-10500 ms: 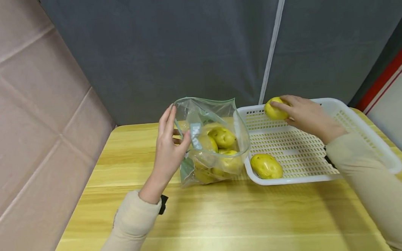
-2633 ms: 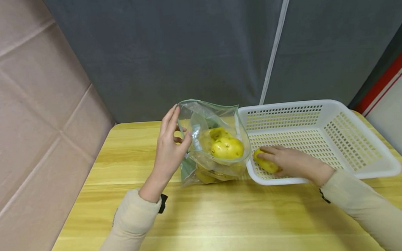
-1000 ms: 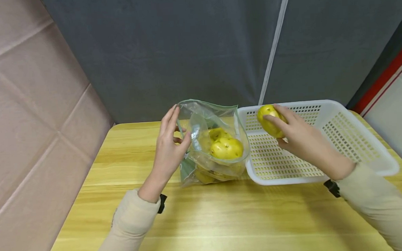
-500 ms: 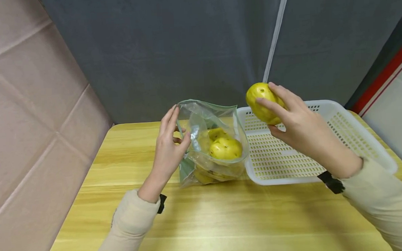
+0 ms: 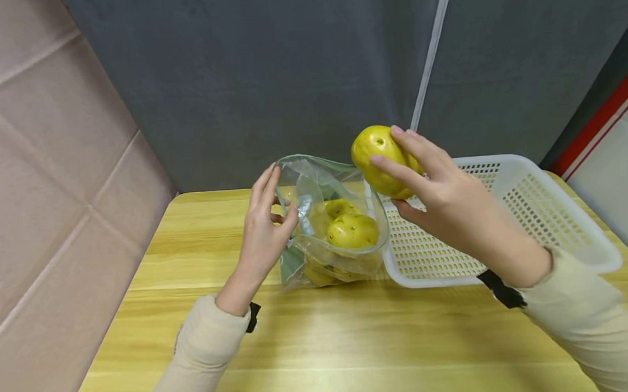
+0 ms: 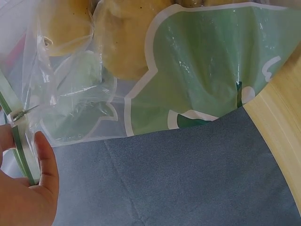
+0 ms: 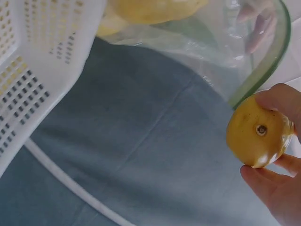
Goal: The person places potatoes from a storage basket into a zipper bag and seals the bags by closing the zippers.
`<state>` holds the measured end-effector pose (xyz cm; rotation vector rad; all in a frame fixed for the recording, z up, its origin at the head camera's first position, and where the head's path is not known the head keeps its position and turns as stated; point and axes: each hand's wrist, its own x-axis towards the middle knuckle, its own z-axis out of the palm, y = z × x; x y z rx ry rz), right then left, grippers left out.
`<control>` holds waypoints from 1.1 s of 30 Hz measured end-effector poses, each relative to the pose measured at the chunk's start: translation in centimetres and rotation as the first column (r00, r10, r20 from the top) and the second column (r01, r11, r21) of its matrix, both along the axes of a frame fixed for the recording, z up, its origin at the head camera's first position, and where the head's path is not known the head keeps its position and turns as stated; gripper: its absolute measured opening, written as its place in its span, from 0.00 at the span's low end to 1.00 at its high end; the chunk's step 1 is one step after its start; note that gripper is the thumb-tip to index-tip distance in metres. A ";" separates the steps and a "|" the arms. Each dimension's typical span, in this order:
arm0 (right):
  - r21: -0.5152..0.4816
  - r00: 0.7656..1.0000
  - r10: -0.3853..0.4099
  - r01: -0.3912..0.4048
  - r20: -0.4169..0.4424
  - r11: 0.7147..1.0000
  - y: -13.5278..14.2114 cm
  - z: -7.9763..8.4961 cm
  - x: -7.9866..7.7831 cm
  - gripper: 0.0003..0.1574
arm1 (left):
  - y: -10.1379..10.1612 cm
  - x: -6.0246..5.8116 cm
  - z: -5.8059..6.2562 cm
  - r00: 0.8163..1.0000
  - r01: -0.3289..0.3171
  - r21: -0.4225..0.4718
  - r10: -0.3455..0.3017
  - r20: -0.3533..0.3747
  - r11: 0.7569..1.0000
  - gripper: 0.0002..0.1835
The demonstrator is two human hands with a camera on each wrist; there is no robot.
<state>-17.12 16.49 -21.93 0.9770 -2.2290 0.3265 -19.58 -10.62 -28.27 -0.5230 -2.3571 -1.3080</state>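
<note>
A clear zip bag (image 5: 296, 262) with a green rim and green print stands on the table, its mouth spread wide. Several yellow potatoes (image 5: 352, 230) lie inside it. My left hand (image 5: 265, 234) pinches the bag's left rim; in the left wrist view, thumb and fingers (image 6: 46, 162) close on the green zip strip (image 6: 19, 141). Up in the air, right of the bag's mouth, my right hand (image 5: 453, 203) grips one potato (image 5: 378, 160) between thumb and fingers. The right wrist view has this potato (image 7: 258, 132) close to the bag's green rim (image 7: 268, 70).
A white perforated plastic basket (image 5: 512, 221) stands right of the bag, against it, with no potato visible inside. The wooden table (image 5: 322, 349) ends at a dark grey curtain (image 5: 265, 86). A pinkish padded wall (image 5: 52, 174) rises on the left.
The right hand took the potato out of the basket, raised it and carried it left towards the bag's mouth. Earlier, another potato went from basket to bag. The left hand stayed at the rim.
</note>
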 end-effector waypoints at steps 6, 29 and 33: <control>0.015 0.999 0.036 -0.036 -0.033 0.999 -1.1 0.1 0.3 0.49 | 0.1 -0.1 -0.1 1.000 0.001 0.003 -0.001 -0.008 1.000 0.35; 0.151 0.995 0.098 -0.095 -0.014 0.984 -3.7 -0.5 0.5 0.45 | -0.1 -0.1 0.0 1.000 0.010 -0.008 -0.010 -0.018 1.000 0.35; 0.197 0.997 0.072 -0.076 0.031 0.977 -3.8 -0.5 0.5 0.44 | -0.1 -0.1 0.0 1.000 0.009 -0.006 -0.009 -0.021 1.000 0.36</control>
